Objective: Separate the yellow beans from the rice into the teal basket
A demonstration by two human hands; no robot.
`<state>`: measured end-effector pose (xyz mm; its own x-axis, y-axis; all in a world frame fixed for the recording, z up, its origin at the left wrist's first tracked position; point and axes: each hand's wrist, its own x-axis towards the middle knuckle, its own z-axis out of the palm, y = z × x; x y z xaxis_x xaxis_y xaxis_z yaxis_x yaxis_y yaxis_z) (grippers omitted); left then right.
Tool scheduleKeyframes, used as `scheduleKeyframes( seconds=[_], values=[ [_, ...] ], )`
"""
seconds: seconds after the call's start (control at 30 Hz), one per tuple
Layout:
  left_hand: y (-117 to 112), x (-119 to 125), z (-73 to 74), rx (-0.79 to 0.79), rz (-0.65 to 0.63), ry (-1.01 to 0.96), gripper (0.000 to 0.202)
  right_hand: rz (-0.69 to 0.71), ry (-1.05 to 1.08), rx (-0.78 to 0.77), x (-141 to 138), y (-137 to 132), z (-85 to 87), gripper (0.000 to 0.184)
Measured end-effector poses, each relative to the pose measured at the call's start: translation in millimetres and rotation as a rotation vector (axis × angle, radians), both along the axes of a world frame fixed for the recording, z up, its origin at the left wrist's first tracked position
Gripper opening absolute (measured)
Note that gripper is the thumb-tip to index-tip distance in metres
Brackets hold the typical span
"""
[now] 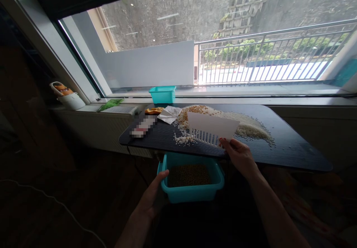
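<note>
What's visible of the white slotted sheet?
The sheet is thin and white, plastic by its look, wider at the top, with a row of slots near its lower edge. The right hand holds its lower right corner, face toward the camera. Whether it touches the table or grain behind is unclear.

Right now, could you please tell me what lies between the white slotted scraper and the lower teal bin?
In the head view, the front strip of the dark table lies between the scraper and that bin.
</note>
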<state>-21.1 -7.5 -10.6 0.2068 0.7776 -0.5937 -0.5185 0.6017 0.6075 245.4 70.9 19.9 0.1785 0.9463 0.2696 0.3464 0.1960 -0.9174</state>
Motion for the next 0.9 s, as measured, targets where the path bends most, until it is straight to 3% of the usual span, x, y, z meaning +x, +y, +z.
scheduleKeyframes(
  seconds=[0.53, 0.9],
  values=[
    [2, -1, -1.9, -0.009, -0.007, -0.031, 0.059, 0.079, -0.022, -0.022, -5, -2, 8.5, 0.038],
    [3, -3, -3.6, -0.019, -0.008, -0.03, 0.06, 0.056, 0.003, -0.024, -5, -8, 7.9, 0.037]
  ],
)
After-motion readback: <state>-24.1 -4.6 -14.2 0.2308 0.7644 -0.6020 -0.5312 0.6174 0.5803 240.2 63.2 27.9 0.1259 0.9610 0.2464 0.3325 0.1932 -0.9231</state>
